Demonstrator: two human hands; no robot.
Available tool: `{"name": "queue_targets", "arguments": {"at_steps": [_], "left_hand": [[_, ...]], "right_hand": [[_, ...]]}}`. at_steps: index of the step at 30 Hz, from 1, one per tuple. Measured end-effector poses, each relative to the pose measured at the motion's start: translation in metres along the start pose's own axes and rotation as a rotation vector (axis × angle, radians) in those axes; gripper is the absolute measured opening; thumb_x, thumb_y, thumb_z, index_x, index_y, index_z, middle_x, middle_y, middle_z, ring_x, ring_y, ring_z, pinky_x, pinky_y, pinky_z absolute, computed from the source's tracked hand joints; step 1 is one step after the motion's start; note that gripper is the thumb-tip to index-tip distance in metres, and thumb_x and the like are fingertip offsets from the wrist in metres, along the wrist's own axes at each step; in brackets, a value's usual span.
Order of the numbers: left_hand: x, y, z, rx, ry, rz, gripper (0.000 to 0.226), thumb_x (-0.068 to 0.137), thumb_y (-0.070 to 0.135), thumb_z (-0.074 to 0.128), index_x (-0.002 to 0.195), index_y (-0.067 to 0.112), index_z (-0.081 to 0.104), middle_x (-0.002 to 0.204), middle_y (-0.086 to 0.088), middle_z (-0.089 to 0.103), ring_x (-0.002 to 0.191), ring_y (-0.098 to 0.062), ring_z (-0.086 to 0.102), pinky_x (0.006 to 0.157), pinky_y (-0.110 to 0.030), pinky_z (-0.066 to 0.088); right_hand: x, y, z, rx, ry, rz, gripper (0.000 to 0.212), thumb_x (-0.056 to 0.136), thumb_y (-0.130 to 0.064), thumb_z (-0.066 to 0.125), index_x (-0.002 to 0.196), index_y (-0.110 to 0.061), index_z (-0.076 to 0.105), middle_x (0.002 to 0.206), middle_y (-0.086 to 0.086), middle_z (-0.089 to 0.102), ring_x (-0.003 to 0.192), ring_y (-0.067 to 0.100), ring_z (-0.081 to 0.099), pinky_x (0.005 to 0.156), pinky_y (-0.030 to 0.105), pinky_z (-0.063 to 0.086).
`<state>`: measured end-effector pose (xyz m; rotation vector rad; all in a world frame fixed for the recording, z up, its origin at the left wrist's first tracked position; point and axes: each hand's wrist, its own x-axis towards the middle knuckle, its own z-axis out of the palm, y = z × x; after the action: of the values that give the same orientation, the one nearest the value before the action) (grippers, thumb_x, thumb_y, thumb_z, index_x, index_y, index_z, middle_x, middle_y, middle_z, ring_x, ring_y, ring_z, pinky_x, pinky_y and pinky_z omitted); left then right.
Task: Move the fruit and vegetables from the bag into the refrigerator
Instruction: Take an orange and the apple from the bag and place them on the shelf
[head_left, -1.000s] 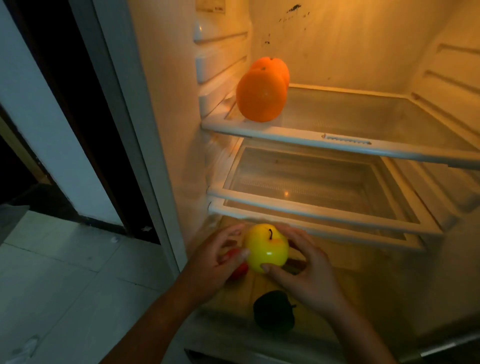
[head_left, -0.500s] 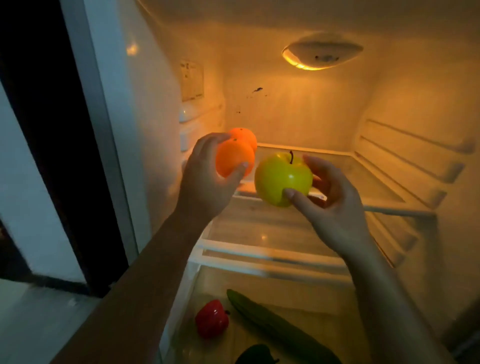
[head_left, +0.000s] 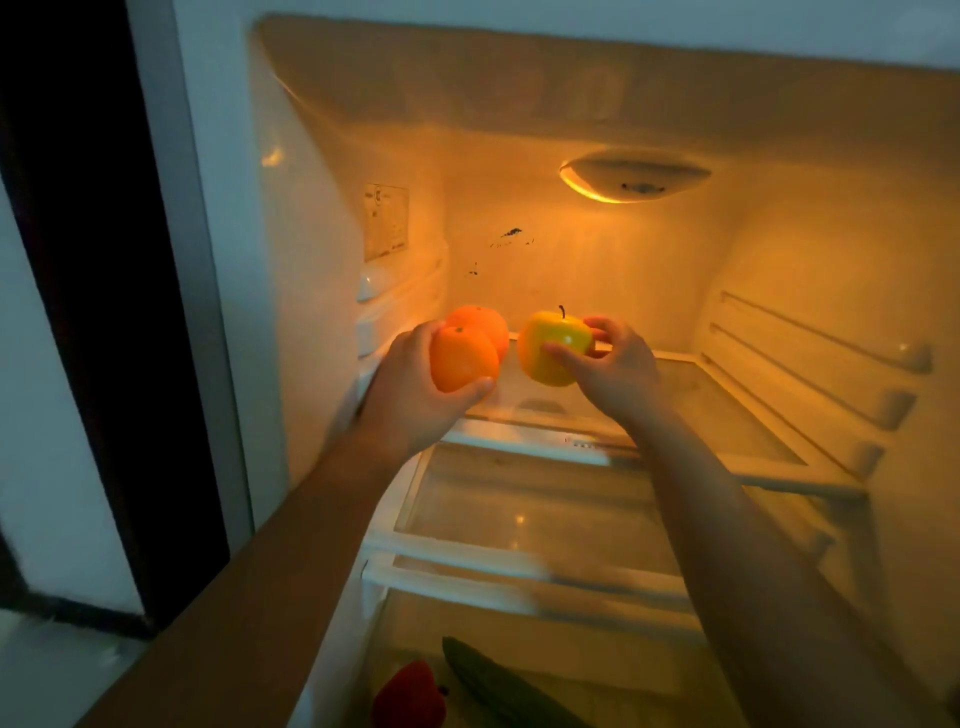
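Inside the open refrigerator, my right hand (head_left: 615, 371) grips a yellow-green apple (head_left: 553, 345) with a dark stem, held just above the top glass shelf (head_left: 701, 410). My left hand (head_left: 410, 395) is wrapped around the nearer orange (head_left: 462, 358) at the shelf's left end. A second orange (head_left: 483, 322) sits right behind it, touching it. In the bottom drawer lie a red pepper (head_left: 410, 699) and a long dark green cucumber (head_left: 498, 691). The bag is out of view.
A lamp (head_left: 634, 176) glows on the fridge's back wall. Below the top shelf are a second glass shelf (head_left: 524, 519) and white rails. Ribbed supports (head_left: 810, 364) line the right wall. A dark door frame (head_left: 104, 312) stands to the left.
Both hands rose from the bottom drawer to the top shelf. My right hand carried the apple up and further in; my left hand closed around the nearer orange.
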<state>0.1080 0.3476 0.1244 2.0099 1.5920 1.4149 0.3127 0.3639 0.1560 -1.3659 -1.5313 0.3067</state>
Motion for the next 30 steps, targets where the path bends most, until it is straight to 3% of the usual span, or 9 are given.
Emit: {"name": "queue_targets", "arguments": {"at_steps": [5, 10, 24, 30], "left_hand": [[-0.001, -0.004, 0.004, 0.036, 0.066, 0.022, 0.084, 0.07, 0.049, 0.073, 0.138, 0.024, 0.031, 0.137, -0.002, 0.04, 0.122, -0.021, 0.043, 0.096, -0.037, 0.042], [0.0, -0.005, 0.007, 0.074, 0.116, 0.025, 0.083, 0.071, 0.052, 0.071, 0.139, 0.025, 0.031, 0.136, -0.002, 0.039, 0.121, -0.021, 0.043, 0.092, -0.033, 0.04], [-0.004, 0.005, 0.004, 0.036, 0.016, -0.004, 0.084, 0.071, 0.056, 0.068, 0.139, 0.026, 0.029, 0.137, 0.0, 0.042, 0.122, -0.021, 0.045, 0.096, -0.04, 0.045], [-0.016, 0.018, -0.005, 0.11, 0.031, 0.004, 0.087, 0.076, 0.057, 0.063, 0.144, 0.024, 0.022, 0.145, -0.003, 0.034, 0.128, -0.024, 0.04, 0.1, -0.044, 0.042]], "right_hand": [[0.009, 0.011, 0.013, -0.01, -0.166, 0.034, 0.061, 0.077, -0.04, 0.072, 0.128, -0.018, 0.047, 0.119, 0.004, 0.057, 0.1, 0.018, 0.056, 0.079, 0.03, 0.047], [0.013, 0.02, 0.017, -0.026, -0.153, 0.034, 0.07, 0.067, -0.046, 0.078, 0.127, -0.025, 0.047, 0.122, 0.002, 0.055, 0.103, 0.02, 0.058, 0.087, 0.043, 0.053], [0.003, 0.011, 0.012, -0.027, -0.208, 0.063, 0.085, 0.072, -0.036, 0.078, 0.141, -0.02, 0.031, 0.136, 0.004, 0.047, 0.115, 0.021, 0.051, 0.092, 0.039, 0.049], [-0.004, 0.012, 0.0, -0.03, -0.152, 0.129, 0.094, 0.071, -0.044, 0.076, 0.145, -0.017, 0.025, 0.14, 0.007, 0.045, 0.118, 0.025, 0.051, 0.096, 0.043, 0.047]]}}
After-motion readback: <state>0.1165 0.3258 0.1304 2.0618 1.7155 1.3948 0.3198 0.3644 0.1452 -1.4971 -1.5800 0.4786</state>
